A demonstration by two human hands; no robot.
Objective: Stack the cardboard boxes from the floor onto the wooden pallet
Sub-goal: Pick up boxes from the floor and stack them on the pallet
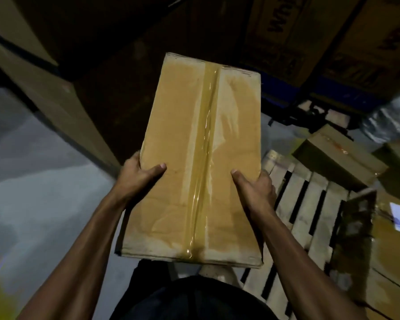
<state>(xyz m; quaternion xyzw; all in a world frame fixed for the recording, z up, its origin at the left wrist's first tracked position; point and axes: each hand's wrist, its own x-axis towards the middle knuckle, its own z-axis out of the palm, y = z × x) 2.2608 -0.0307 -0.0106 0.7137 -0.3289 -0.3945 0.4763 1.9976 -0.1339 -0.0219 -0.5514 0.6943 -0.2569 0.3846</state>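
I hold a long cardboard box (201, 158), sealed with a strip of clear tape down its middle, in the air in front of me. My left hand (139, 179) grips its left edge with the thumb on top. My right hand (254, 188) grips its right edge the same way. The wooden pallet (303, 204) lies on the floor to the lower right, its slats partly under the box. A smaller cardboard box (337, 155) sits at the pallet's far end. Another box (383, 245) with a white label lies at the pallet's right side.
Tall stacks of large cardboard cartons (333, 42) rise ahead and to the left (56, 88). Grey concrete floor (32, 192) lies to the left. A plastic-wrapped bundle (390, 118) is at the right edge. My dark-clothed torso fills the bottom centre.
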